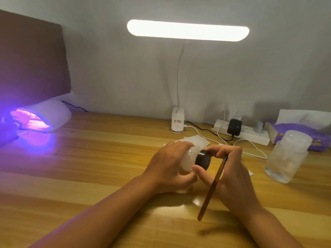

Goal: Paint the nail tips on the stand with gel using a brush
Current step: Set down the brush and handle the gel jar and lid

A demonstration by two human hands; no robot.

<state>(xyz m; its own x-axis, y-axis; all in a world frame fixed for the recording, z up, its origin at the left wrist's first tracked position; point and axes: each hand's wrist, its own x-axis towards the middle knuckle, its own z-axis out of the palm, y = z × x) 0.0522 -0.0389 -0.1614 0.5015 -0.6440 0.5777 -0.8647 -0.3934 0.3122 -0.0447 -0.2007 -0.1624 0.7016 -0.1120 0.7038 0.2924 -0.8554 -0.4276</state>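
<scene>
Gel jar (186,162) (half hidden) between both hands

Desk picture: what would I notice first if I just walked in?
Probably the glowing purple nail lamp at the far left of the wooden desk. Next, the bright white desk lamp overhead. In the middle, the left hand holds a clear jar while the right hand grips its black lid and a brush.

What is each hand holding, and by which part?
Left hand: translucent jar, round its body. Right hand: jar's black round lid at its rim, plus brown brush mid-handle.
</scene>
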